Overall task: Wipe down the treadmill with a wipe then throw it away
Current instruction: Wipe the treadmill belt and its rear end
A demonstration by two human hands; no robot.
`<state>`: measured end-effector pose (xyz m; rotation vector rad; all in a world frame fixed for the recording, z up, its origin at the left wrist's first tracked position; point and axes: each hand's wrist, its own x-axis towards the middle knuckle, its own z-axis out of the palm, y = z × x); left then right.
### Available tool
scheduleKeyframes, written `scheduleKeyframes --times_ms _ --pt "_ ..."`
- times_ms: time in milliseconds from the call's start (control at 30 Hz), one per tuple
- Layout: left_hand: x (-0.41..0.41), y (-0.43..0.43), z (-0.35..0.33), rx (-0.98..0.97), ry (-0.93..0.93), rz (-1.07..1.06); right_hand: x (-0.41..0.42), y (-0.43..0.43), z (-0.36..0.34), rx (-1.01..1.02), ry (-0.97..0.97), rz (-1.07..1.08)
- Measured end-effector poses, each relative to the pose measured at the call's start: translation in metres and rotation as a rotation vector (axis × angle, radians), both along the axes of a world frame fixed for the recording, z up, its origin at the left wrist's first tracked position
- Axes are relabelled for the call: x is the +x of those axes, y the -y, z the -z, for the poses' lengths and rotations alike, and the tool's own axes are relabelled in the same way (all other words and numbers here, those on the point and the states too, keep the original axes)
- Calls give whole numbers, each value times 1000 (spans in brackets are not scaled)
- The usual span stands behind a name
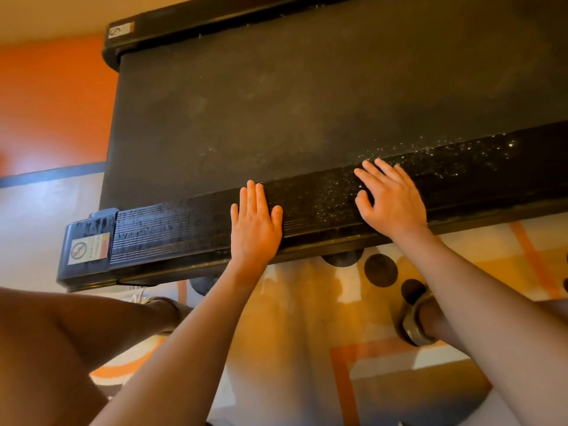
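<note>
A black treadmill [307, 96] lies low across the upper part of the head view, with its belt dusty in the middle. Its near side rail [172, 232] runs from lower left to upper right. The rail looks wet and streaked at the left end and speckled with white dust towards the right. My left hand [255, 222] rests flat on the rail, fingers straight and together. My right hand [390, 198] lies flat on the rail further right, fingers spread over the dusty part. No wipe is in view.
A patterned orange, white and black rug [307, 333] covers the floor under me. My knees and sandalled feet [418, 321] are just in front of the treadmill. An orange wall [52, 103] stands at the left. A warning sticker [89, 249] marks the rail's left end cap.
</note>
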<state>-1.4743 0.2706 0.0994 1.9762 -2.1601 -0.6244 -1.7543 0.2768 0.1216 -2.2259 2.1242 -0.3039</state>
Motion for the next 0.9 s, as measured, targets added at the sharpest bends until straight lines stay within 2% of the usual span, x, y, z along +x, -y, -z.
scheduleKeyframes --times_ms 167,467,567,700,900 --pt "5 -52 2 -23 -2 30 0 -1 2 14 -5 -1" --pt "-14 32 -6 48 62 52 1 2 1 21 -4 1" --pt "-8 -4 -4 1 -18 46 0 1 1 29 -4 1" --pt "6 -51 1 -29 -1 45 -1 1 4 23 -10 -12" --pt "4 5 0 4 10 45 -1 2 3 -6 -7 -20"
